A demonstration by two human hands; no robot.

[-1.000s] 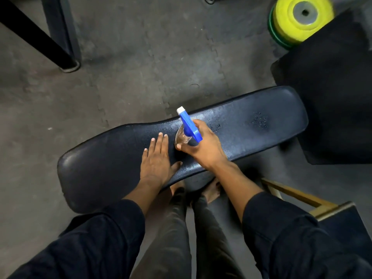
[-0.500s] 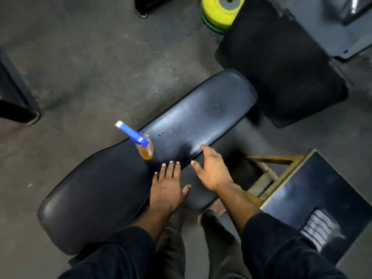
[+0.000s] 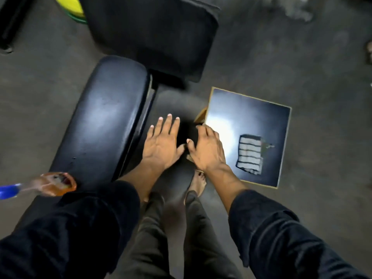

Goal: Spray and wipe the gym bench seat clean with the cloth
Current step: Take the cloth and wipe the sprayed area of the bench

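Note:
The black padded bench seat [image 3: 104, 117] runs from upper centre down to the lower left. A spray bottle [image 3: 50, 183] with a blue head and amber liquid lies on the seat at the lower left, blurred. A folded grey cloth [image 3: 250, 154] with dark stripes rests on a small black stool [image 3: 267, 117] to the right. My left hand [image 3: 163, 143] hovers open between seat and stool, fingers spread. My right hand [image 3: 207, 150] is open beside it, over the stool's near left corner, a short way left of the cloth. Neither hand holds anything.
A black pad [image 3: 153, 35] stands behind the seat's far end. A yellow and green weight plate [image 3: 73, 9] lies at the top left, a dark frame leg [image 3: 8, 27] at the far left. My legs and bare foot [image 3: 198, 183] stand on the grey floor below my hands.
My right hand let go of the spray bottle, which now rests on the seat. Both hands moved right, off the seat toward the stool. The view swung right, revealing the cloth.

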